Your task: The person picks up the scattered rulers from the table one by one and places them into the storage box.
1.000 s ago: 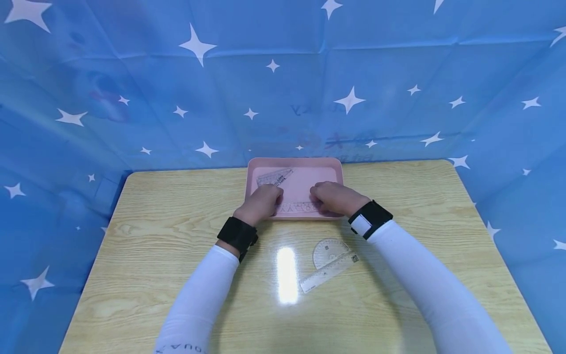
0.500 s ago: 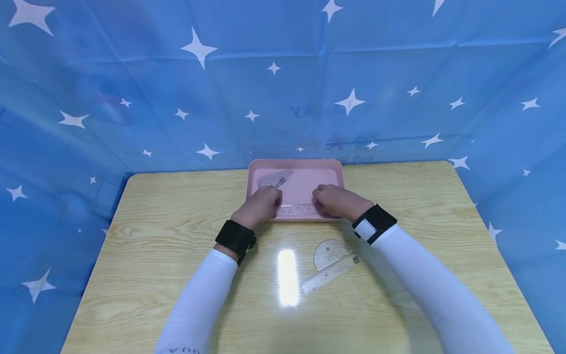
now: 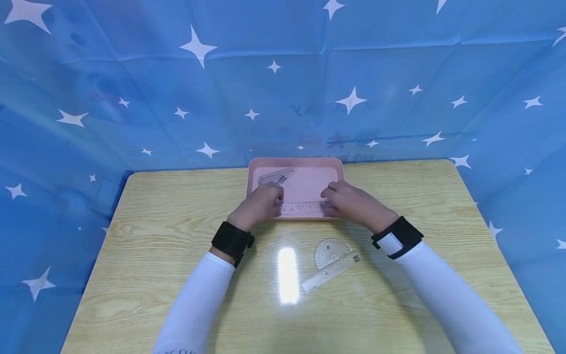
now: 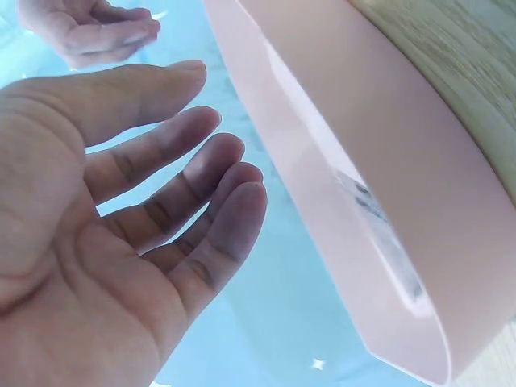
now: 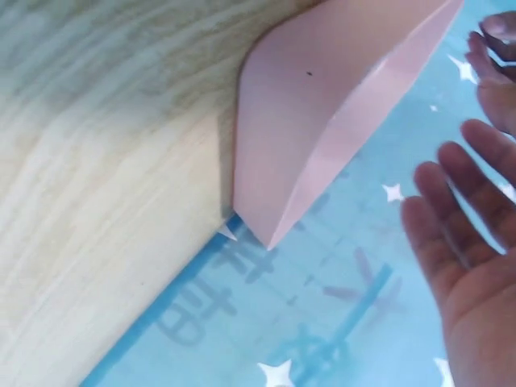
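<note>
In the head view my left hand [image 3: 261,204] hovers over the near left corner of a pink tray [image 3: 309,184], fingers loosely bent. My right hand [image 3: 351,199] is over the near right corner. Between them a clear stencil ruler [image 3: 302,207] lies along the tray's near side, its ends hidden by the hands. Clear set squares [image 3: 275,177] lie at the tray's back left. The left wrist view shows the left palm [image 4: 89,298] and relaxed fingers beside the tray wall [image 4: 387,105], with nothing held. In the right wrist view the right hand's fingers [image 5: 439,189] are spread and hold nothing.
On the wooden table [image 3: 177,211], a clear protractor [image 3: 329,248] lies in front of the tray, partly under a clear straight ruler [image 3: 329,273]. A blue curtain [image 3: 283,98] with white stars stands behind the table and along both sides.
My right hand has shifted to the right, its fingers loosening away from the stencil ruler's end. The left hand has stayed nearly in place. Tray, protractor and straight ruler have not moved.
</note>
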### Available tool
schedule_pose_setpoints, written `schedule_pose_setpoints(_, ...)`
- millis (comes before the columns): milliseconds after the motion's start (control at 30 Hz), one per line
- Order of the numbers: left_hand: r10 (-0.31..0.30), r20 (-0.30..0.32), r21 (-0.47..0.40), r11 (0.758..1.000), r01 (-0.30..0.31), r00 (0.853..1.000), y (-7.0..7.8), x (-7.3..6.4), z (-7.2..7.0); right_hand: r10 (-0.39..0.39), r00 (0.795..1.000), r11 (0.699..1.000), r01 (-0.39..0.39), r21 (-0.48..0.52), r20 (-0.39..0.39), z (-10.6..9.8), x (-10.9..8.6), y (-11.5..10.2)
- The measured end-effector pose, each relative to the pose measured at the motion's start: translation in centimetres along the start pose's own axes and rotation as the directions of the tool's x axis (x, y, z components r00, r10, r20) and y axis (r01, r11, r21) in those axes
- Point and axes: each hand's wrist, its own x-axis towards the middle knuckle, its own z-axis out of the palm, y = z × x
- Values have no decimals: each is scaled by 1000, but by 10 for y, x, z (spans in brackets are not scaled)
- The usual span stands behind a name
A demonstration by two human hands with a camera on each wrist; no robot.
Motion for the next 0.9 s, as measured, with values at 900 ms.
schedule_pose_setpoints(900, 299, -127, 165, 947, -277, 946, 64, -35, 13, -256, 895, 964, 262, -32, -365, 23, -56, -22)
